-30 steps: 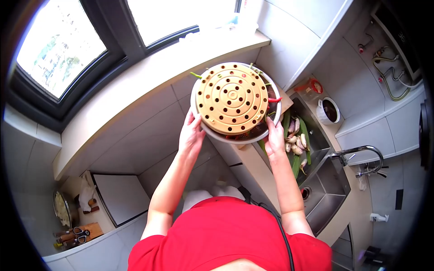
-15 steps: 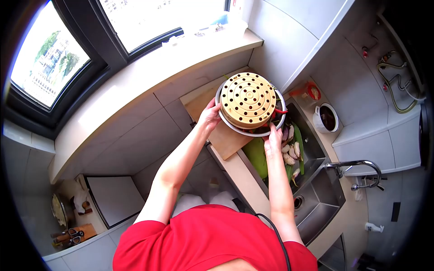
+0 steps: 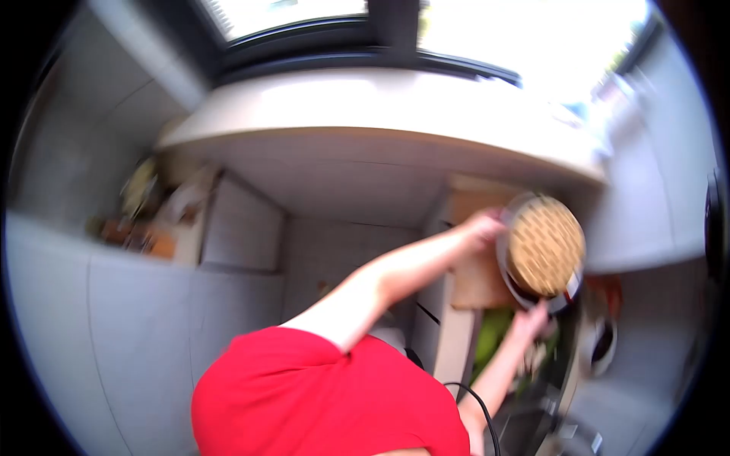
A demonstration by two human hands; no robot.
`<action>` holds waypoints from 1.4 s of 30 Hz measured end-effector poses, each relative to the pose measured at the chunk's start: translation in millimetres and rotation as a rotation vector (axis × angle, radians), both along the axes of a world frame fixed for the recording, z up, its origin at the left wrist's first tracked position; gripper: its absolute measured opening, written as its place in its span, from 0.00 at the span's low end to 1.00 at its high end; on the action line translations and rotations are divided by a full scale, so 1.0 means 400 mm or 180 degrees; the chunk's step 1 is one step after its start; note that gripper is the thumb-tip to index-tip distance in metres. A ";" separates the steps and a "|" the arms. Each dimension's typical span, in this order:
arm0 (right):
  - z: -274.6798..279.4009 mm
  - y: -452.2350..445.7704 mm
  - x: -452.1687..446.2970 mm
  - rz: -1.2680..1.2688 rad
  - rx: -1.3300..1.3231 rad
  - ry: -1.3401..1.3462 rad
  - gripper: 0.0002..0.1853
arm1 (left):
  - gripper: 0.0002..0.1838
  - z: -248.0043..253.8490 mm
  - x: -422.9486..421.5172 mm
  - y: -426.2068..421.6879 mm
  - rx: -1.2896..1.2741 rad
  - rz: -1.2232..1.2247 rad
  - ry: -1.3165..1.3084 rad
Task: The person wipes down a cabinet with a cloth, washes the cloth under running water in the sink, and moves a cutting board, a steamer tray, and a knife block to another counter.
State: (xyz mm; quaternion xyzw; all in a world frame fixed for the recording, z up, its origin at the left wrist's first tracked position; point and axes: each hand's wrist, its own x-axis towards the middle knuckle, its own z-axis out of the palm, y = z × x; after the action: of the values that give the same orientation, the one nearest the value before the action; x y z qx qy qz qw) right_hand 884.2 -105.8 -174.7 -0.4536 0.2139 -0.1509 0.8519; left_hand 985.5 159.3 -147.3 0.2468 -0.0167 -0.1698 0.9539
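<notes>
A metal bowl [image 3: 563, 301] with a yellow perforated steamer plate [image 3: 546, 245] on top is held between my two hands, above the right edge of a wooden board [image 3: 475, 283]. My left hand [image 3: 485, 228] grips the bowl's left rim. My right hand [image 3: 530, 319] grips the near rim, its fingers blurred by motion. Something red shows at the bowl's right side, too smeared to make out. Beneath my right forearm lie green leaves [image 3: 493, 334] and pale vegetables [image 3: 532, 359] in the sink.
The sink [image 3: 519, 429] and blurred faucet [image 3: 578, 437] are at the lower right. A white pot [image 3: 602, 347] stands right of the sink. The window ledge [image 3: 342, 102] runs across the top. Scissors and knives [image 3: 137, 237] sit at the far left.
The view has swung to the right-hand side of the frame's scene, so the window now spans the top. Both hands still hold the bowl, which appears farther right and lower, over the board's right edge.
</notes>
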 end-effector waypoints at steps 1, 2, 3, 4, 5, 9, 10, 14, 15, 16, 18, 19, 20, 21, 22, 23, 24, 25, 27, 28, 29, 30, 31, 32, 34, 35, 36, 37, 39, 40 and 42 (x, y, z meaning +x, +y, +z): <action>0.004 -0.030 -0.024 0.0014 -0.0387 -0.0348 0.22 | 0.22 -0.004 -0.002 -0.022 0.0385 -0.0042 0.0154; 0.012 -0.061 -0.060 -0.0397 -0.1200 -0.0104 0.22 | 0.28 0.015 -0.037 -0.016 0.0939 0.0009 0.0648; 0.039 -0.078 -0.101 -0.0782 -0.1708 -0.0062 0.19 | 0.33 0.006 -0.071 0.009 0.1096 -0.0376 0.0458; 0.071 -0.090 -0.140 -0.1198 -0.2211 0.0054 0.16 | 0.31 0.001 -0.075 0.021 0.1167 -0.0442 0.0546; 0.107 0.006 -0.182 -0.1938 -0.2473 0.0169 0.13 | 0.30 -0.008 -0.116 0.105 0.1046 -0.0426 0.0501; 0.115 0.417 -0.323 -0.0052 -0.2213 0.0231 0.12 | 0.29 -0.090 -0.405 0.654 0.0544 0.0476 0.0894; 0.118 0.583 -0.367 0.0686 -0.2100 0.0484 0.13 | 0.29 -0.147 -0.506 0.827 0.0415 0.0905 0.1066; 0.038 0.613 -0.080 0.3344 -0.1445 0.0717 0.16 | 0.23 -0.177 -0.642 0.846 0.0236 0.2924 0.1789; 0.045 0.733 -0.088 0.3789 -0.1337 0.0701 0.16 | 0.23 -0.175 -0.723 0.918 0.0189 0.3403 0.1882; 0.069 0.845 -0.098 0.4121 -0.1156 0.0683 0.16 | 0.25 -0.177 -0.792 0.983 -0.0110 0.3757 0.1957; 0.078 1.072 -0.119 0.4693 -0.1111 0.0460 0.16 | 0.24 -0.167 -0.907 1.091 -0.0419 0.4416 0.1905; 0.094 1.179 -0.129 0.5000 -0.0901 0.0391 0.16 | 0.26 -0.142 -0.940 1.127 -0.0305 0.4756 0.1929; 0.120 1.287 -0.151 0.5249 -0.0813 0.0278 0.14 | 0.28 -0.121 -0.972 1.158 -0.0415 0.5073 0.1896; 0.137 1.388 -0.174 0.5461 -0.0776 0.0096 0.15 | 0.29 -0.093 -0.998 1.172 -0.0397 0.5295 0.1895; 0.159 1.487 -0.199 0.5701 -0.0623 0.0000 0.15 | 0.30 -0.066 -1.021 1.184 -0.0378 0.5522 0.1901; 0.181 1.579 -0.224 0.5942 -0.0460 -0.0095 0.15 | 0.30 -0.043 -1.032 1.187 -0.0424 0.5547 0.1905; 0.198 1.669 -0.251 0.6121 -0.0358 -0.0083 0.16 | 0.32 -0.024 -1.042 1.190 -0.0065 0.5800 0.1958; 0.213 1.757 -0.279 0.6303 -0.0242 -0.0075 0.17 | 0.34 -0.008 -1.051 1.195 0.0316 0.6050 0.2008; 0.239 1.913 -0.334 0.6630 -0.0094 0.0004 0.18 | 0.36 0.018 -1.046 1.195 0.0469 0.6220 0.2156; 0.247 1.978 -0.362 0.6822 -0.0030 -0.0069 0.18 | 0.38 0.020 -1.036 1.191 0.0660 0.6359 0.2301; 0.251 2.046 -0.387 0.7018 0.0038 -0.0149 0.18 | 0.39 0.005 -1.025 1.196 0.0582 0.6308 0.2362; 0.253 2.105 -0.411 0.7092 0.0015 -0.0153 0.18 | 0.39 -0.009 -1.019 1.203 0.0534 0.6374 0.2372; 0.250 2.163 -0.435 0.7215 -0.0094 -0.0198 0.18 | 0.40 -0.020 -1.014 1.216 0.0035 0.6348 0.2335; 0.242 2.221 -0.453 0.7349 -0.0192 -0.0255 0.18 | 0.40 -0.025 -1.009 1.229 -0.0453 0.6321 0.2274; 0.207 2.328 -0.487 0.7512 -0.0238 -0.0426 0.18 | 0.41 -0.034 -0.999 1.258 -0.0311 0.6536 0.2301; 0.184 2.373 -0.503 0.7580 -0.0273 -0.0600 0.18 | 0.42 -0.037 -0.991 1.277 0.0293 0.6652 0.2623; 0.156 2.410 -0.520 0.7715 -0.0288 -0.0606 0.18 | 0.42 -0.041 -0.985 1.295 0.0889 0.6714 0.2972; 0.133 2.448 -0.537 0.7763 -0.0469 -0.0698 0.18 | 0.45 -0.032 -0.974 1.310 0.1532 0.7053 0.3110; 0.096 2.506 -0.587 0.7866 -0.0752 -0.0842 0.19 | 0.46 -0.040 -0.977 1.356 0.2210 0.7320 0.3706; 0.090 2.519 -0.605 0.7970 -0.0737 -0.0840 0.19 | 0.46 -0.046 -0.978 1.373 0.2945 0.7365 0.4259; 0.097 2.533 -0.623 0.8167 -0.0807 -0.1014 0.20 | 0.49 -0.060 -0.965 1.394 0.3209 0.7493 0.4533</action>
State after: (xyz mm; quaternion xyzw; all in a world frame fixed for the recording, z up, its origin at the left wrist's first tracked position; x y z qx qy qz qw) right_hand 634.9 907.2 -136.0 -0.3875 -0.4889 0.6962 0.3550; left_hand 599.4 716.8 -171.4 0.2837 0.7146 0.6192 0.1598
